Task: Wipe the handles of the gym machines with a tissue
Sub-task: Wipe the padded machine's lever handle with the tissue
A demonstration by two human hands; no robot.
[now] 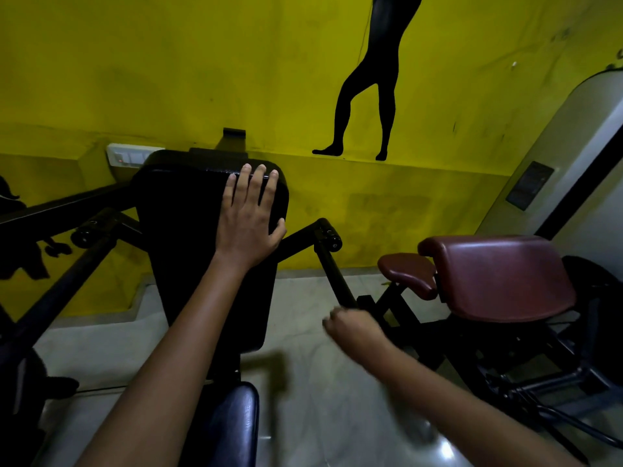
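The back pad (188,230) stands at centre, in front of the wall (168,62), with the seat pad (232,423) below it, nearer the camera. The left hand (249,217) rests flat on the back pad's upper right corner. To the right of the back pad, the handle bar (332,267) slopes down to the right hand (354,328), which is at its lower end. Further right stands a second bench (499,274). A switch panel (126,156) is on the wall behind the back pad's upper left.

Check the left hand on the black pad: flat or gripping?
Flat. The left hand lies spread on the black pad, fingers straight to its top edge, thumb at the side edge. It holds nothing.
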